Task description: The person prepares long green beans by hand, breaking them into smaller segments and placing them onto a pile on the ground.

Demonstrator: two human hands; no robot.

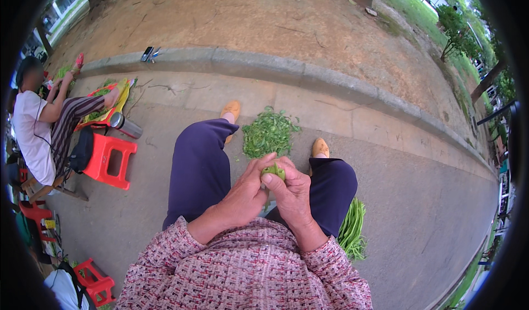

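My left hand [244,194] and my right hand [293,190] meet in front of my lap, with the fingers of both closed around a small folded green plant piece [273,171]. Its kind cannot be told, as the fingers cover most of it. Beyond the hands, on the pavement between my feet, lies a heap of green leaves [268,132]. A bundle of long green stems or pods [353,227] lies on the ground beside my right leg.
To the left a person [35,116] sits near a red plastic stool [109,159], a steel flask [126,125] and a yellow bag [120,101] with greens. A stone kerb [256,60] crosses ahead, bearing a phone [147,54] and keys [155,54]. Another red stool [94,283] stands at lower left.
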